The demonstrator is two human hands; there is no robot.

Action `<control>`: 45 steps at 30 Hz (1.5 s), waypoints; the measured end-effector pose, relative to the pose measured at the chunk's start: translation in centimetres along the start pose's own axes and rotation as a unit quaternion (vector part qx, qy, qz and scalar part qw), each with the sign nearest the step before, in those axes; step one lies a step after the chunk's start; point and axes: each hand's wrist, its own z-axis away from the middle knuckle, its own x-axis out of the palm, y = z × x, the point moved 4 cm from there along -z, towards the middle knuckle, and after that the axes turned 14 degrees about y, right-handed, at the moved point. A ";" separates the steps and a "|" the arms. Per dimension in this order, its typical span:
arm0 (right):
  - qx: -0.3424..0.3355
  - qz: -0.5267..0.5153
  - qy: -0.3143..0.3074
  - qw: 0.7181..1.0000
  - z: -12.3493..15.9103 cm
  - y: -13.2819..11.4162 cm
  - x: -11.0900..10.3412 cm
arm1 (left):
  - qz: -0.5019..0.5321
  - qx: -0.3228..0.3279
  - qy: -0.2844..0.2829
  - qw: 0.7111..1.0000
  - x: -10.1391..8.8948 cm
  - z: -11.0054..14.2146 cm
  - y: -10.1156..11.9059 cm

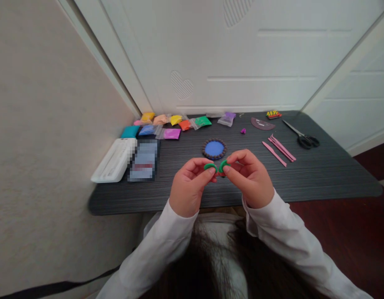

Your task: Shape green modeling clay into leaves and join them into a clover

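My left hand (190, 182) pinches a flat green clay piece (209, 166) between thumb and fingers. Opposite it, my right hand (252, 178) is closed on another green clay piece (222, 165), which looks curved. The two pieces are close together, with a narrow gap between them, above the table's near part. Just beyond my fingertips lies a round blue clay disc (214, 148) edged with small dark brown balls. Part of each green piece is covered by my thumbs and fingers.
Several clay packets (172, 133) line the back left of the dark table (241, 191). A white box (115, 161) and a blurred packet (144, 161) sit at left. Pink tools (282, 148), scissors (304, 137), a half-round plate (262, 123) and a purple bit (243, 131) lie right.
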 end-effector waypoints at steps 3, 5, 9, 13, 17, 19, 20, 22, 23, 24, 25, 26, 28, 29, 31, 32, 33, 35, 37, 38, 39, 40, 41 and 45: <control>-0.027 0.040 -0.010 0.999 0.1 -0.1 0.0 | -0.032 0.015 -0.011 0.999 -0.2 0.1 0.0; -0.045 0.062 -0.015 0.997 0.2 -0.2 0.0 | -0.049 0.020 -0.017 0.998 -0.3 0.1 -0.1; -0.055 0.089 -0.018 0.994 0.2 -0.3 -0.1 | -0.066 0.035 -0.021 0.997 -0.4 0.1 -0.1; -0.065 0.098 -0.012 0.993 0.3 -0.4 0.0 | -0.074 0.048 -0.022 0.996 -0.4 0.1 -0.1; -0.068 0.086 0.005 0.994 0.3 -0.3 0.3 | -0.076 0.052 -0.025 0.995 -0.3 0.1 -0.1; -0.062 0.080 0.008 0.995 0.4 -0.2 0.4 | -0.084 0.056 -0.024 0.995 -0.3 0.1 -0.1; -0.058 0.080 0.009 0.995 0.4 -0.1 0.4 | -0.089 0.060 -0.022 0.994 -0.3 0.1 -0.1; -0.052 0.083 0.010 0.995 0.3 0.1 0.5 | -0.100 0.068 -0.018 0.993 -0.4 0.1 -0.1; -0.049 0.087 0.011 0.995 0.3 0.3 0.5 | -0.104 0.070 -0.015 0.992 -0.5 0.1 -0.2; -0.048 0.094 0.011 0.994 0.2 0.4 0.5 | -0.108 0.073 -0.012 0.991 -0.5 0.0 -0.2; -0.047 0.103 0.011 0.993 0.1 0.5 0.5 | -0.113 0.075 -0.011 0.991 -0.6 -0.1 -0.3; -0.047 0.116 0.009 0.992 0.0 0.7 0.5 | -0.119 0.077 -0.009 0.990 -0.8 -0.3 -0.3; -0.049 0.147 0.001 0.988 -0.4 1.2 0.6 | -0.140 0.074 -0.008 0.987 -1.1 -0.7 -0.4; -0.051 0.164 -0.005 0.985 -0.6 1.5 0.6 | -0.153 0.069 -0.009 0.986 -1.4 -1.0 -0.5; -0.056 0.195 -0.019 0.979 -1.0 2.1 0.8 | -0.180 0.053 -0.011 0.982 -1.9 -1.5 -0.6; -0.059 0.209 -0.027 0.976 -1.2 2.5 1.0 | -0.192 0.046 -0.011 0.980 -2.2 -1.8 -0.7; -0.062 0.223 -0.034 0.972 -1.4 2.8 1.2 | -0.204 0.041 -0.008 0.978 -2.5 -2.0 -0.7; -0.068 0.249 -0.039 0.965 -1.7 3.4 1.5 | -0.228 0.046 0.003 0.973 -3.1 -2.4 -0.7; -0.074 0.268 -0.041 0.960 -1.8 3.7 1.7 | -0.247 0.060 0.009 0.967 -3.6 -2.7 -0.6; -0.075 0.271 -0.041 0.959 -1.9 3.8 1.8 | -0.250 0.067 0.009 0.966 -3.7 -2.7 -0.6; -0.076 0.271 -0.042 0.959 -1.8 3.8 1.9 | -0.250 0.071 0.009 0.966 -3.7 -2.7 -0.7; -0.076 0.268 -0.043 0.960 -1.8 3.8 1.9 | -0.246 0.072 0.007 0.967 -3.8 -2.7 -0.7; -0.075 0.263 -0.042 0.961 -1.8 3.8 1.9 | -0.241 0.069 0.007 0.968 -3.8 -2.7 -0.8; -0.066 0.245 -0.035 0.967 -1.6 3.7 1.8 | -0.227 0.054 0.003 0.972 -3.6 -2.5 -0.9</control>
